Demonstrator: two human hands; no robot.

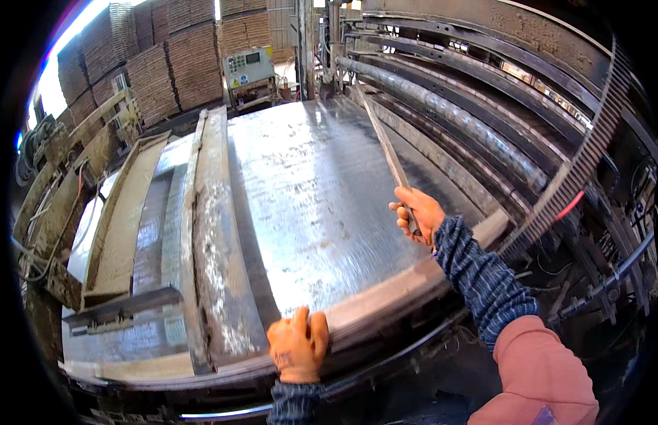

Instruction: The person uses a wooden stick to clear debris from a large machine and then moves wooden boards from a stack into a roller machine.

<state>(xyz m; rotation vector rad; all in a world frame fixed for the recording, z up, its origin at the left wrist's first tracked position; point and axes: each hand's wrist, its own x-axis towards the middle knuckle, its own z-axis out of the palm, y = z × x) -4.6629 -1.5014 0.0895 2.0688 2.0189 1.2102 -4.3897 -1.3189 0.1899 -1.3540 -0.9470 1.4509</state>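
Note:
My right hand (419, 214), in an orange glove, is wrapped round the near end of a long, thin wooden stick (382, 134). The stick slants away over the right part of a wide, shiny metal plate (322, 205), its far tip close to a roller. At the plate's near edge is my left hand (298, 345), gloved alike, its fingers curled beside a pale wooden edge strip (385, 287). What those fingers hold, if anything, is hidden. Left of this hand a worn metal-and-wood beam (219, 234) runs away across the plate.
Along the right stand a long metal roller (449, 106), bars and a toothed rack (573, 166). A wood-framed tray (123, 219) lies at the left. Behind are a control box (249, 67) and tall stacks of brown sheets (174, 74).

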